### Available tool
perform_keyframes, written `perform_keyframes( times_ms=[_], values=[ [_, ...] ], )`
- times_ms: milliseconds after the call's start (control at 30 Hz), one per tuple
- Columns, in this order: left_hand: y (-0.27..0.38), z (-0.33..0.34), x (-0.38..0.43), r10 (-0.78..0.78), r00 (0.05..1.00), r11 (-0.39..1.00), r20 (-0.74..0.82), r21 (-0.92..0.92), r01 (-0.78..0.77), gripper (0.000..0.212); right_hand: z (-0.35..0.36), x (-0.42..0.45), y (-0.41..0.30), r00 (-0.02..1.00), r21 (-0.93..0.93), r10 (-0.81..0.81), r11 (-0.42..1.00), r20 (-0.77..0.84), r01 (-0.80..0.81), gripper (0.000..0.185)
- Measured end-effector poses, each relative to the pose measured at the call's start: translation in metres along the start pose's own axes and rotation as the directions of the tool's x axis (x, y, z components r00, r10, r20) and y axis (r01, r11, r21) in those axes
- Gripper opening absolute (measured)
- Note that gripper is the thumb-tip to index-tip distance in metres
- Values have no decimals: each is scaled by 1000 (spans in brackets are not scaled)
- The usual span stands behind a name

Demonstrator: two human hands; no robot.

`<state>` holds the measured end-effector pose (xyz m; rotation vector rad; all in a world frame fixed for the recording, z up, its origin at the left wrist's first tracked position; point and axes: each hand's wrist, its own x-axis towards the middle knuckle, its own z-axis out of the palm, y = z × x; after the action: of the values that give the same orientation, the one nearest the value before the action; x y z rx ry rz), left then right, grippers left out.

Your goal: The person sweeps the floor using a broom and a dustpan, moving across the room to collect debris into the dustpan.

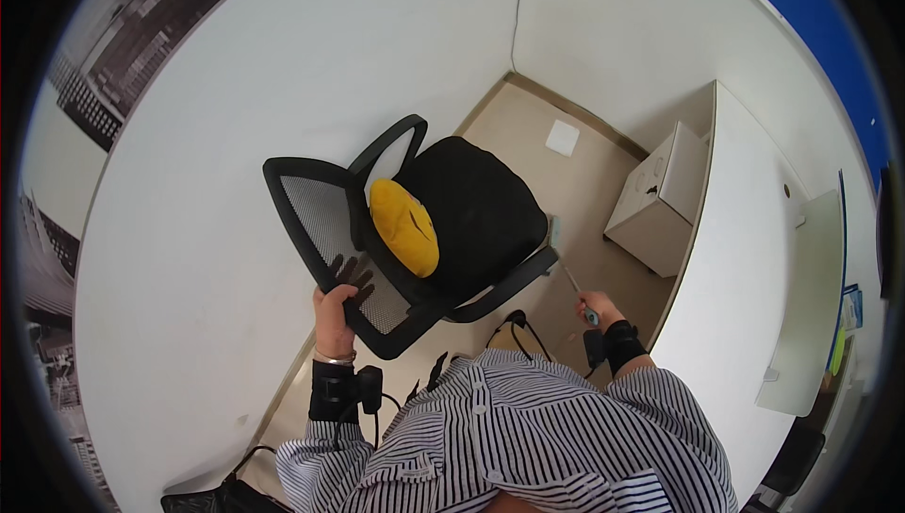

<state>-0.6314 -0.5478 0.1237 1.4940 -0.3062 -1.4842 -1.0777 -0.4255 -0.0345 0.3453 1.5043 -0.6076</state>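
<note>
My left hand (338, 308) grips the edge of the mesh backrest (318, 219) of a black office chair, its fingers showing through the mesh. A yellow plush cushion (404, 228) leans between the backrest and the black seat (481, 216). In my right hand (597, 308) is the handle (591, 315) of a long thin pole, which runs down towards the floor beside the chair's armrest (505, 290). At its far end, a pale flat head (555, 231) shows past the seat edge, partly hidden by the chair.
White walls meet in a corner beyond the chair. A white square (562, 137) lies on the floor there. At right, a drawer cabinet (654, 195) with a key stands beside a white desk (742, 244). A black bag (212, 500) is at lower left.
</note>
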Motion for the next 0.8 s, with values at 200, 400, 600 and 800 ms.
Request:
perform_keyframes(
  times_ms=[200,400,600,800],
  values=[
    [-17,9,-9,-33,990,995,139,-85,45,59,-11,9,-6,998,85,23,996,67,-29,16],
    [-11,-14,-51,-8,998,983,60,-183,19,48,-13,6,0,994,213,73,973,87,-90,15],
    [-30,-81,-96,97,995,987,23,-133,-93,57,-9,18,11,995,207,63,975,81,-78,17],
    [-49,-118,-136,148,986,982,-82,-108,-156,64,-8,28,4,999,72,19,997,50,-22,16]
  ],
)
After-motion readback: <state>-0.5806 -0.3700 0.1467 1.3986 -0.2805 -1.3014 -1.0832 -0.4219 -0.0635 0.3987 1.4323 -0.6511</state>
